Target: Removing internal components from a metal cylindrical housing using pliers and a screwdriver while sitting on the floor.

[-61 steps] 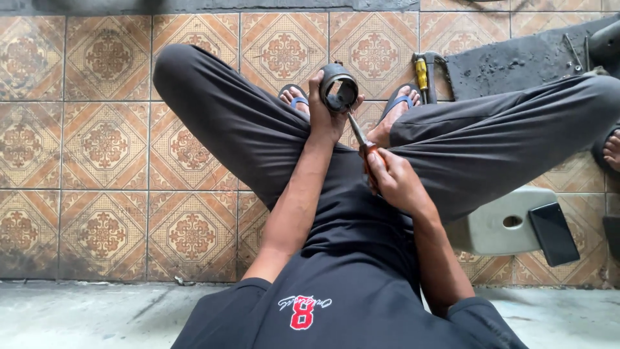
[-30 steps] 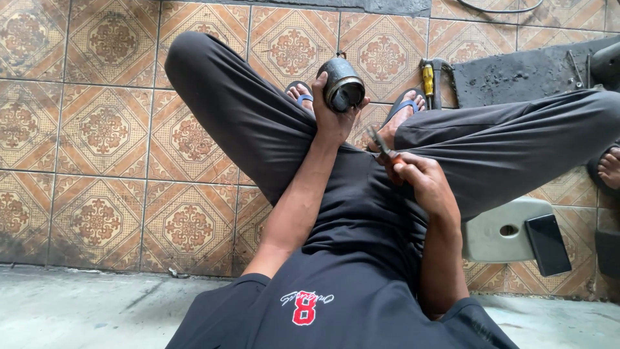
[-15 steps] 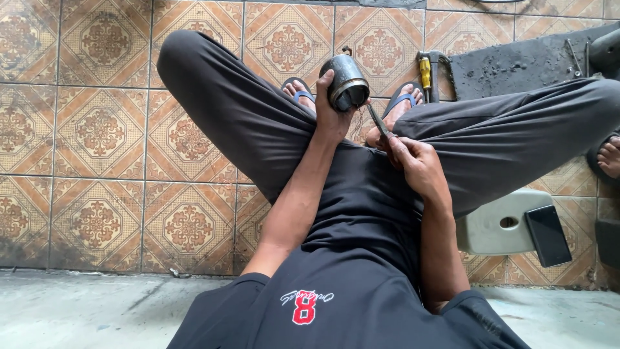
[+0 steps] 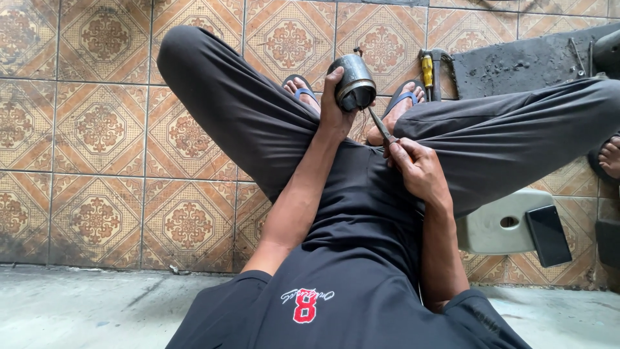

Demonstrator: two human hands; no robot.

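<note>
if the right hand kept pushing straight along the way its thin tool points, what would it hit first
Most likely the open end of the dark metal cylinder gripped in the left hand. The right hand aims its thin metal tool up at that opening, and the tip looks already at or inside it, though depth is unclear.

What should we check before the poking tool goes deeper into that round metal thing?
1. Left hand wrapped around the metal cylinder: ok.
2. Right hand gripping the thin tool: ok.
3. Tool tip at the cylinder's open end: ok.
4. How deep the tip sits inside: cannot tell.
5. Sandalled feet right behind the cylinder, close to the tip: not ok.
6. Yellow-handled screwdriver lying apart on the tiled floor: ok.
</note>
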